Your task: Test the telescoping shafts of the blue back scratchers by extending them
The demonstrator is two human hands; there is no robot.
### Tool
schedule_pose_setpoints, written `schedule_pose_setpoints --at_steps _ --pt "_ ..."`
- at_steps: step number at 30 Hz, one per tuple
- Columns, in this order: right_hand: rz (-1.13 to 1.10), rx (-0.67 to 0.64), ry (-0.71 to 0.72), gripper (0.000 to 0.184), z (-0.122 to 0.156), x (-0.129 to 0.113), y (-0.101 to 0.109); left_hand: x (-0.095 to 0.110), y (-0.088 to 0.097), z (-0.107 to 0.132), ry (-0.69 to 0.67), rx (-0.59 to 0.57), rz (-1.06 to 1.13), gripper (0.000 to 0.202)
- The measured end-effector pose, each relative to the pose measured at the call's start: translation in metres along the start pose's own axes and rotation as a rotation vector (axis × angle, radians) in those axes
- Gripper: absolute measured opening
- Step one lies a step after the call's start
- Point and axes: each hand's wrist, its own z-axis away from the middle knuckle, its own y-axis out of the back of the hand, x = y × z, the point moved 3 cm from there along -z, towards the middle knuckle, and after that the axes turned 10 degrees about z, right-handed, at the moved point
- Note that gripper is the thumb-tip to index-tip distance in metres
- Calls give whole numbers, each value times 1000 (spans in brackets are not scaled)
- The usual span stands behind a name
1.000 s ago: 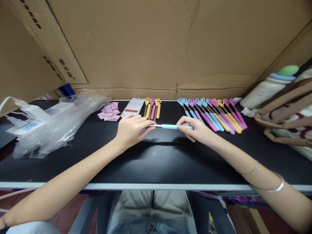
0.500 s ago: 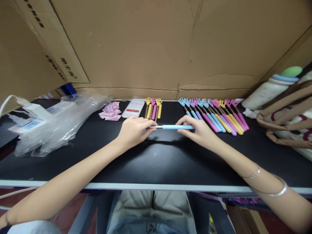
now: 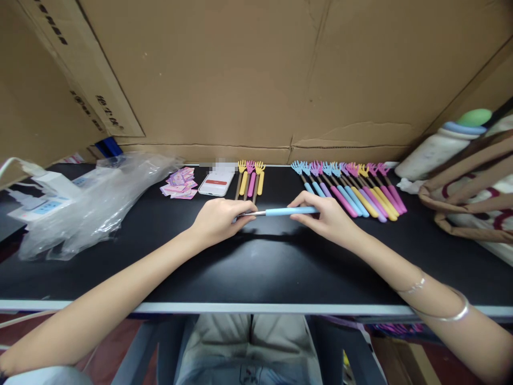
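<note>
From my feed, both hands are pinched onto one blue back scratcher [image 3: 280, 212], held level just above the black table [image 3: 256, 267] near the middle. My left hand [image 3: 218, 219] has its fingers wrapped round the metal rod end, and my right hand [image 3: 324, 216] grips the blue handle. Right behind that hand there's a row of scratchers [image 3: 352, 187] in blue, pink, purple and yellow. A smaller set of three [image 3: 250, 179] lies beside a phone [image 3: 218, 179], with a plastic bag [image 3: 92, 200] off left.
</note>
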Motion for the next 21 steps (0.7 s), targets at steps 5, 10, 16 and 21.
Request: schedule_pose_setpoints --at_steps 5,10,16,21 --pt "36 2 8 17 0 -2 1 0 -1 0 19 -77 38 16" --pt "77 -8 10 18 0 -2 1 0 -1 0 19 -106 45 18" --pt "95 -8 13 18 1 -2 0 -1 -4 0 15 -136 47 20" --pt "122 -14 14 20 1 -1 0 -1 -5 0 23 -154 37 20"
